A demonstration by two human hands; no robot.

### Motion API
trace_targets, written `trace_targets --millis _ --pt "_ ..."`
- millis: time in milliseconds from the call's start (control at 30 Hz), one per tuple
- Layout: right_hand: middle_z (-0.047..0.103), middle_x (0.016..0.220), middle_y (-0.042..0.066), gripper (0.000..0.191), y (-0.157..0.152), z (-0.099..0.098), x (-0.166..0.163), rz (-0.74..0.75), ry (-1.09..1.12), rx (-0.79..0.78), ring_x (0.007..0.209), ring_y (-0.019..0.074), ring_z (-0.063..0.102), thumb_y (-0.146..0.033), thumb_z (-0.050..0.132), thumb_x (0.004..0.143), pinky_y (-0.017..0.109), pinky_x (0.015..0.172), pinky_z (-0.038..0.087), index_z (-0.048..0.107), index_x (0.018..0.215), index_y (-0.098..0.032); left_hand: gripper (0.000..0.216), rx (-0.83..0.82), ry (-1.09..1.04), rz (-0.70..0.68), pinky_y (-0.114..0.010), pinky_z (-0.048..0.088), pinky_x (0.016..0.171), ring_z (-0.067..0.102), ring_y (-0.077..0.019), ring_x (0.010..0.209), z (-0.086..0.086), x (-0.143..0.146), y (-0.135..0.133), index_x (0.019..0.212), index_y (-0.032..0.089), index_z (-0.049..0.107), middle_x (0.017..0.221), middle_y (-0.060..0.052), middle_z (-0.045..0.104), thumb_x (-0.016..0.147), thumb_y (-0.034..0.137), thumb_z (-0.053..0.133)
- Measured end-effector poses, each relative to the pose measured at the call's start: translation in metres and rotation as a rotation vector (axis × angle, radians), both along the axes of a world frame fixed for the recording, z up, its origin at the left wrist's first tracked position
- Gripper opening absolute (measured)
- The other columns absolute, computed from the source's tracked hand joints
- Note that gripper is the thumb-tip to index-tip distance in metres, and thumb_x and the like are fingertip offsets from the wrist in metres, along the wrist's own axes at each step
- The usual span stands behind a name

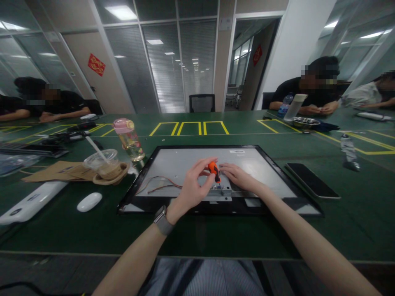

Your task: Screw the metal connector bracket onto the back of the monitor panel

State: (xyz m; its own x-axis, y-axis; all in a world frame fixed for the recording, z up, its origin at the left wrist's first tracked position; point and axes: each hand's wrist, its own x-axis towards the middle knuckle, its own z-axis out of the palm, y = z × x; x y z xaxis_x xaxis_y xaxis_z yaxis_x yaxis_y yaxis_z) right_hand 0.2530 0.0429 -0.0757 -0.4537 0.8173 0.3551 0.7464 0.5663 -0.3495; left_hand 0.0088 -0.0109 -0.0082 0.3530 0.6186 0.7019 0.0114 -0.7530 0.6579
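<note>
My left hand (197, 181), with a watch on its wrist, is closed around the handle of a small orange and black screwdriver (213, 167). The screwdriver's shaft points down at a metal bracket (226, 193) along the near side of a flat display panel (197, 158). Whether its tip sits in a screw is too small to tell. My right hand (237, 176) lies low over the panel just right of the screwdriver, fingers stretched out. Thin brown and dark wires (160, 179) run across the panel to the left of my left hand.
Left of the panel are a pink-lidded bottle (128, 139), a plastic cup (105, 164) in a carrier, a white case (89, 202) and a long white device (31, 203). A black phone (311, 180) lies right. Other people sit across the green table (216, 238).
</note>
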Motion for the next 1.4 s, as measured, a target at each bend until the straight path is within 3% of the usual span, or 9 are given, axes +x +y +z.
trace_targets --millis 267,467,833,1033,1133,1267,1400 --pt "0.066 0.134 0.011 0.038 0.0000 0.0006 0.0000 -0.001 -0.011 -0.009 0.128 0.0301 0.059 -0.030 0.039 0.100 0.054 0.109 0.045 0.069 0.122 -0.024 0.032 0.041 -0.025 0.116 -0.023 0.061 0.072 0.065 -0.0118 0.085 0.0012 -0.0002 0.0027 0.121 0.023 0.062 0.105 -0.004 0.061 0.090 0.019 0.064" --pt "0.067 0.133 0.009 0.037 0.0003 -0.0009 0.0005 0.009 0.014 -0.001 0.128 0.0295 0.058 -0.032 0.040 0.100 0.054 0.109 0.045 0.069 0.122 -0.026 0.037 0.007 0.017 0.030 -0.027 0.062 0.080 0.067 -0.0159 0.097 0.0023 -0.0032 0.0024 0.128 0.023 0.058 0.115 -0.008 0.063 0.092 0.014 0.057" --pt "0.066 0.134 0.011 0.038 -0.0004 0.0006 0.0008 0.014 -0.017 -0.016 0.129 0.0280 0.058 -0.032 0.038 0.101 0.053 0.110 0.044 0.069 0.123 -0.024 0.032 0.036 -0.092 0.220 -0.022 0.061 0.066 0.066 -0.0121 0.084 -0.0026 0.0008 0.0041 0.107 0.019 0.061 0.104 -0.003 0.061 0.081 0.029 0.077" --pt "0.065 0.136 0.011 0.038 0.0008 -0.0008 0.0008 -0.001 -0.015 -0.038 0.129 0.0286 0.057 -0.032 0.038 0.101 0.054 0.110 0.043 0.069 0.123 -0.024 0.025 0.027 -0.009 0.222 -0.016 0.057 0.056 0.066 -0.0113 0.076 -0.0003 -0.0016 0.0043 0.102 0.020 0.062 0.090 -0.001 0.064 0.083 0.031 0.075" --pt "0.066 0.134 0.010 0.037 0.0020 -0.0025 0.0009 0.000 0.003 -0.016 0.129 0.0287 0.058 -0.032 0.039 0.101 0.055 0.110 0.044 0.070 0.121 -0.026 0.025 0.043 0.064 0.145 -0.017 0.059 0.062 0.067 -0.0121 0.082 0.0031 -0.0051 0.0040 0.114 0.022 0.063 0.096 -0.003 0.065 0.090 0.025 0.065" --pt "0.066 0.134 0.009 0.037 0.0010 -0.0016 0.0011 0.017 0.019 0.002 0.129 0.0299 0.058 -0.033 0.039 0.101 0.055 0.109 0.044 0.070 0.121 -0.027 0.044 0.027 0.108 0.033 -0.025 0.063 0.076 0.069 -0.0163 0.097 0.0043 -0.0083 0.0053 0.134 0.023 0.053 0.112 -0.008 0.065 0.090 0.014 0.056" --pt "0.066 0.135 0.009 0.037 -0.0003 -0.0001 0.0010 0.010 0.004 -0.005 0.129 0.0297 0.058 -0.031 0.039 0.100 0.055 0.109 0.045 0.069 0.122 -0.027 0.043 0.073 0.089 0.042 -0.030 0.061 0.087 0.069 -0.0159 0.096 0.0039 -0.0079 0.0073 0.132 0.022 0.055 0.110 -0.007 0.066 0.090 0.014 0.059"
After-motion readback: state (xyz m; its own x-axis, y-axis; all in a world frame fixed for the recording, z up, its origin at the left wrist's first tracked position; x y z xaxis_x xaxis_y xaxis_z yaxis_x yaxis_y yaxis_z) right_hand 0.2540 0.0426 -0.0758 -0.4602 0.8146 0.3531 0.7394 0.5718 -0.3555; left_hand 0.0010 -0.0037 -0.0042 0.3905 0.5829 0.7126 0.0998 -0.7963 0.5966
